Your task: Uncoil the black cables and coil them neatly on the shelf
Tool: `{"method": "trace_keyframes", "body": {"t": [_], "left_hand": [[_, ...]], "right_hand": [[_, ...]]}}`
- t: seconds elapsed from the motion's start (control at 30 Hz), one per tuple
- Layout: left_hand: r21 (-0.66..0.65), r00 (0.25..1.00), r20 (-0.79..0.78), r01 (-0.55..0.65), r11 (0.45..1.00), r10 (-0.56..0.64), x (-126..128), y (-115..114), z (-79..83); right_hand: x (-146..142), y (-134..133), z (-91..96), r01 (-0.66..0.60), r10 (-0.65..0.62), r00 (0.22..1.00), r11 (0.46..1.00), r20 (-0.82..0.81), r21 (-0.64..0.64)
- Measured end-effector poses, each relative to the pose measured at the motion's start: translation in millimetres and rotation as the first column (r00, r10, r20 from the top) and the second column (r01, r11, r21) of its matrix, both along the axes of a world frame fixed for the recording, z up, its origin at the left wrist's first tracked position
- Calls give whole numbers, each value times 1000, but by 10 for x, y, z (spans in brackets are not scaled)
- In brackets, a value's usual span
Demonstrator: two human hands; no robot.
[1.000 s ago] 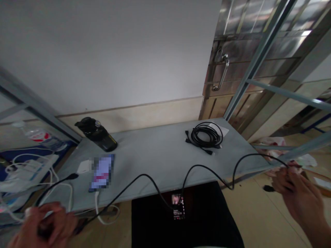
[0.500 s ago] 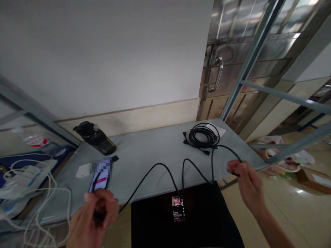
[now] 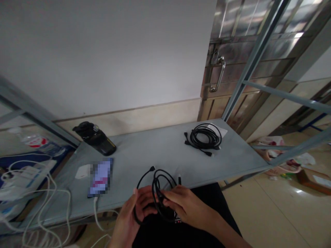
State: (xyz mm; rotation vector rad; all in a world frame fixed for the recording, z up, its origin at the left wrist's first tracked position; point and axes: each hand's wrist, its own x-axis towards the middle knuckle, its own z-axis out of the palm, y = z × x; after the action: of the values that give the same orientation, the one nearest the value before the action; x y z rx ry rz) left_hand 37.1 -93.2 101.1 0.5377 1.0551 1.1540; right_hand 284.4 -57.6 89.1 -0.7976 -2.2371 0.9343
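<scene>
A black cable (image 3: 157, 182) is gathered into loops at the near edge of the grey table (image 3: 160, 151). My left hand (image 3: 131, 213) grips the loops from the left with its fingers curled round them. My right hand (image 3: 186, 203) pinches the same loops from the right. Two plug ends stick up above the bundle. A second black cable (image 3: 205, 137) lies coiled at the far right of the table, touched by neither hand.
A black bottle (image 3: 95, 137) lies on its side at the back left. A phone (image 3: 99, 177) with a lit screen and a white charger (image 3: 82, 171) rest at the left. White cables (image 3: 33, 193) hang left of the table. A metal door (image 3: 232, 58) stands behind.
My hands were spread wide apart with the cable stretched between them. They have come together at the table's near edge, and the cable is now wound into loops.
</scene>
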Motion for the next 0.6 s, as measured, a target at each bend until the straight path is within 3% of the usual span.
{"method": "trace_keyframes", "body": {"t": [0.23, 0.43, 0.53, 0.6], "left_hand": [[-109, 983, 169, -54, 993, 72, -67, 134, -128], [-44, 969, 226, -93, 995, 101, 49, 578, -94], [20, 981, 168, -99, 995, 94, 54, 809, -183], [88, 987, 59, -153, 984, 148, 37, 929, -277]], "right_hand": [[-190, 229, 21, -188, 107, 957, 937, 271, 296], [-231, 362, 39, -98, -39, 947, 910, 318, 402], [-158, 197, -188, 23, -101, 983, 898, 153, 440], [-73, -43, -511, 88, -108, 994, 902, 24, 424]]}}
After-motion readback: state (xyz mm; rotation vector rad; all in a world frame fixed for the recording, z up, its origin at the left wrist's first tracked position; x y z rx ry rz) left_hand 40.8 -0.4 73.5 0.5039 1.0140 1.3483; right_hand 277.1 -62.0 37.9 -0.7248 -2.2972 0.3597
